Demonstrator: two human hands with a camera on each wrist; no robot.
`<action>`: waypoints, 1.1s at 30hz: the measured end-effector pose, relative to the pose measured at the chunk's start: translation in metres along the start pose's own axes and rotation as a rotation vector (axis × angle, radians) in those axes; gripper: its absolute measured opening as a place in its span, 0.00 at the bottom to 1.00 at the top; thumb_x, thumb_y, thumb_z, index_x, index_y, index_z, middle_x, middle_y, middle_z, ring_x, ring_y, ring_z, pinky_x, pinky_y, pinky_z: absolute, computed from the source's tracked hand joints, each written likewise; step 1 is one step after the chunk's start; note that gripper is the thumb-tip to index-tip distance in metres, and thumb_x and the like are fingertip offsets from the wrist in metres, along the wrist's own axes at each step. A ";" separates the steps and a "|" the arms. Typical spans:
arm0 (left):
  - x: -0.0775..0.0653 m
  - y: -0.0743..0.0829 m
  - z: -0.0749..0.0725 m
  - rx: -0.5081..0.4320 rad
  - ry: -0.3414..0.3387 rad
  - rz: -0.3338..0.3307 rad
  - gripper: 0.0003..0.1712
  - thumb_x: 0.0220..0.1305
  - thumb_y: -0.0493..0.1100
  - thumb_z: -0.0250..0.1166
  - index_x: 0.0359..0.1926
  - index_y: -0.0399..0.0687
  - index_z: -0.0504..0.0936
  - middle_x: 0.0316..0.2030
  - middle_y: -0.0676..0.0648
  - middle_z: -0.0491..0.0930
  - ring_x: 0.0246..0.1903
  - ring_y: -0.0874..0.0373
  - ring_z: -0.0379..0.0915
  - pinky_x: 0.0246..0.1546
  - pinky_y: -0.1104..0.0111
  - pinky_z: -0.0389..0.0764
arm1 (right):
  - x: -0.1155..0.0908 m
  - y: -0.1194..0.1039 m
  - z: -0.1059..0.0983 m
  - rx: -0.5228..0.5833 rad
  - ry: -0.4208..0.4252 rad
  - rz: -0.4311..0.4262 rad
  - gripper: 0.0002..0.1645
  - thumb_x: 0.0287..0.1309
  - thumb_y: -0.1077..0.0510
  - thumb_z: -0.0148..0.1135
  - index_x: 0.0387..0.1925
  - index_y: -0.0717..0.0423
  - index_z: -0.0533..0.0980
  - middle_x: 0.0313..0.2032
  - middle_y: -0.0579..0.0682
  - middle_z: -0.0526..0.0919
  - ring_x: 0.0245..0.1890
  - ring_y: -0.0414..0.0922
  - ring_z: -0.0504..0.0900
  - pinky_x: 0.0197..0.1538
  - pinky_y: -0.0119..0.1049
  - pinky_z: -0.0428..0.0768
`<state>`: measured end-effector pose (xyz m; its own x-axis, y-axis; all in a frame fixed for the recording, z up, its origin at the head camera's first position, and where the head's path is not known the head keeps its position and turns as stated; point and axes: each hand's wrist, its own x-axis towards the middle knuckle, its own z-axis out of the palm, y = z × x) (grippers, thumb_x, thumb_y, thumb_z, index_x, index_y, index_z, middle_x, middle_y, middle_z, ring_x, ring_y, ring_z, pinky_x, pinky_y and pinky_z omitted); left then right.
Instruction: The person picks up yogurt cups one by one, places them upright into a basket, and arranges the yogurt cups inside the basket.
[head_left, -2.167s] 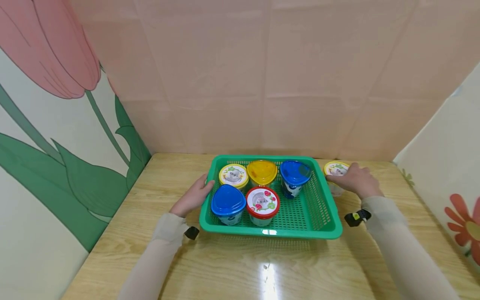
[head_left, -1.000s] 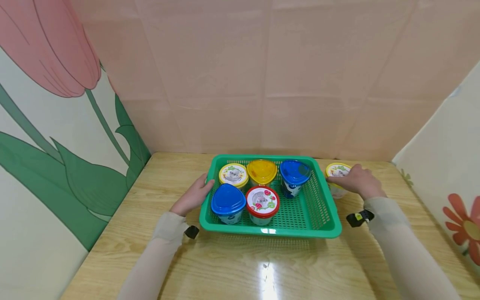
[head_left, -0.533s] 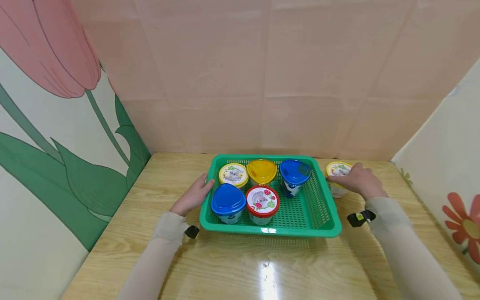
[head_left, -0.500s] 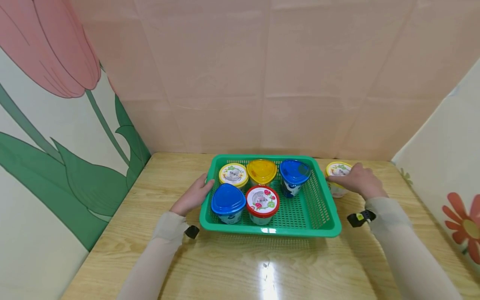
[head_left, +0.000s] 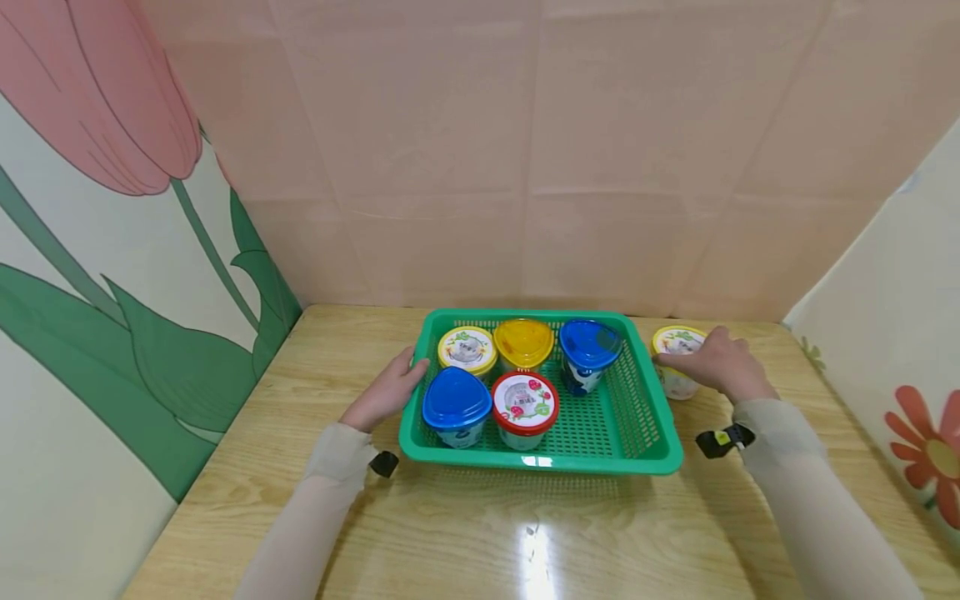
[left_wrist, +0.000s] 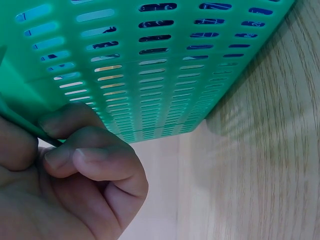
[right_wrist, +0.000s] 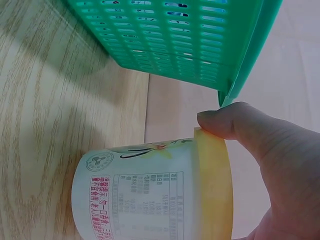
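Note:
In the head view, my left hand (head_left: 386, 392) holds the left rim of a green perforated basket (head_left: 652, 461), fingers curled under the rim in the left wrist view. To the right of the basket, my right hand (head_left: 723, 364) grips a yellow-lidded cup (head_left: 678, 341) by its lid, thumb on the side nearest the basket. That cup's printed side (right_wrist: 145, 192) shows in the right wrist view. Inside the basket stand a white-and-yellow-lidded cup (head_left: 467, 350), an amber-lidded cup (head_left: 524, 342), a red-rimmed strawberry cup (head_left: 526, 403) and two blue-lidded cups (head_left: 456, 397).
The basket stands on a wooden table (head_left: 450, 533), close to the pink-beige back wall (head_left: 525, 192). Walls with tulip and flower prints border the left and right sides. Inside the basket, the right end of the perforated floor (head_left: 626, 421) shows bare.
My right hand and the yellow-lidded cup have shifted slightly to the right over the last two seconds. The left hand and the basket stay as they were.

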<state>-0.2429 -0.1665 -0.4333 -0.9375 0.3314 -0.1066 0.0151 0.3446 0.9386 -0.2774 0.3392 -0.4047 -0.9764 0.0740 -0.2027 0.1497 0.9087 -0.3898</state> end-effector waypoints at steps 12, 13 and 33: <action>0.001 -0.001 0.000 0.001 -0.005 0.009 0.31 0.83 0.50 0.37 0.78 0.45 0.46 0.55 0.36 0.77 0.39 0.52 0.85 0.39 0.59 0.86 | -0.007 -0.007 -0.005 0.034 0.041 -0.012 0.79 0.48 0.18 0.60 0.65 0.85 0.43 0.52 0.87 0.58 0.45 0.76 0.68 0.37 0.66 0.75; 0.001 -0.001 0.000 0.001 -0.007 0.010 0.31 0.83 0.50 0.38 0.78 0.45 0.46 0.55 0.36 0.77 0.39 0.52 0.85 0.39 0.59 0.86 | -0.007 -0.007 -0.006 0.034 0.048 -0.014 0.80 0.48 0.18 0.60 0.65 0.85 0.43 0.52 0.86 0.59 0.45 0.75 0.68 0.38 0.66 0.75; 0.001 -0.001 0.001 0.001 -0.001 0.010 0.30 0.83 0.49 0.37 0.78 0.44 0.47 0.54 0.36 0.77 0.40 0.52 0.85 0.40 0.59 0.86 | -0.018 -0.019 -0.017 0.003 0.147 -0.060 0.72 0.50 0.20 0.61 0.60 0.82 0.50 0.40 0.75 0.65 0.36 0.67 0.72 0.25 0.49 0.74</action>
<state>-0.2433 -0.1655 -0.4344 -0.9370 0.3354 -0.0977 0.0246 0.3423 0.9393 -0.2651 0.3274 -0.3782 -0.9958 0.0792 -0.0452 0.0907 0.9122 -0.3997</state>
